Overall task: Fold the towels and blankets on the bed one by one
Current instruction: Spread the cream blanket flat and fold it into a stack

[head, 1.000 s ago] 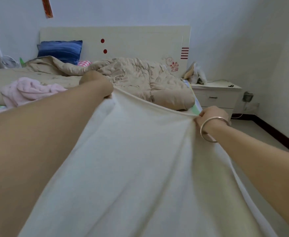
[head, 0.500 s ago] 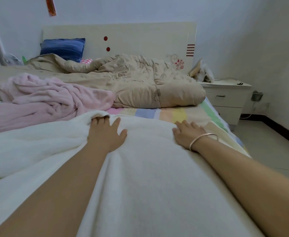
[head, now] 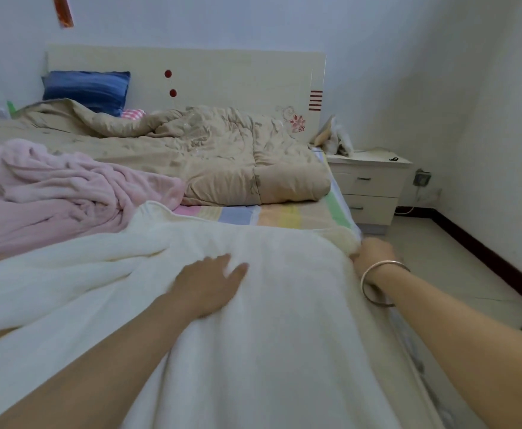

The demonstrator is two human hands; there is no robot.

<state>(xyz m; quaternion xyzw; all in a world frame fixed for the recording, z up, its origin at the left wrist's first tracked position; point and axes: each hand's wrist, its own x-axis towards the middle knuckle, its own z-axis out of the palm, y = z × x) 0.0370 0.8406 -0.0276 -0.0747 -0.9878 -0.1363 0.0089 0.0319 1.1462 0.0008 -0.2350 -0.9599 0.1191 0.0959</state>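
Note:
A white blanket (head: 269, 320) lies spread over the near part of the bed. My left hand (head: 208, 281) rests flat on it with fingers straight, near its middle. My right hand (head: 374, 253), with a silver bangle on the wrist, grips the blanket's far right corner at the bed's right edge, fingers curled. A crumpled pink blanket (head: 55, 193) lies to the left. A beige quilt (head: 222, 153) is bunched near the headboard.
A striped pastel sheet (head: 284, 215) covers the bed between the white blanket and the quilt. A blue pillow (head: 89, 88) leans on the headboard (head: 222, 75). A white nightstand (head: 371, 184) stands right of the bed, with tiled floor (head: 445, 267) beside it.
The white blanket went from held up in both hands to lying on the bed. My left hand slid back towards me; my right hand moved right and took hold of the corner.

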